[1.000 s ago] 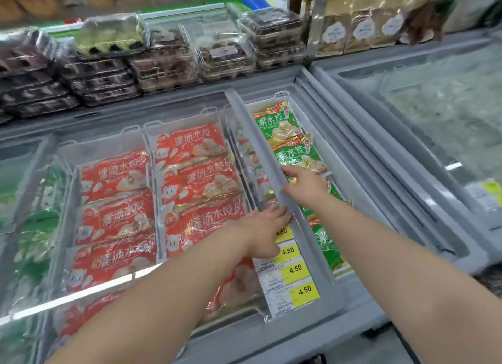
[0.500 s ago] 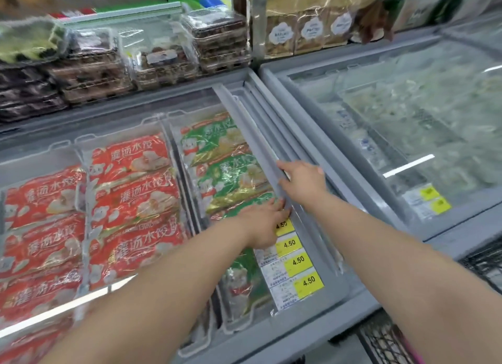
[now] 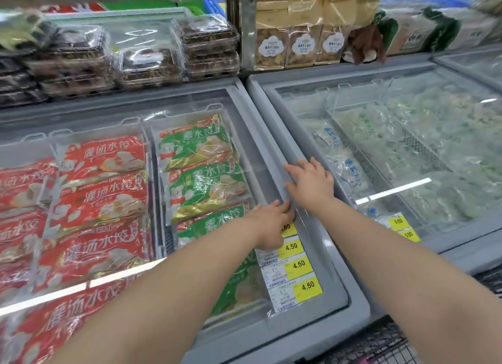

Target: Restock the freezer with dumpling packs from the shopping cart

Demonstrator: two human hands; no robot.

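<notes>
Left hand and right hand, both flat and open, should press the lid evenly so it slides without jamming.

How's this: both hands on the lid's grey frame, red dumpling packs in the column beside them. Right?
No. Head view: left hand and right hand are on the grey frame, but green packs fill that column; red packs lie further left.

Left grip, right grip bare (forearms too).
</notes>
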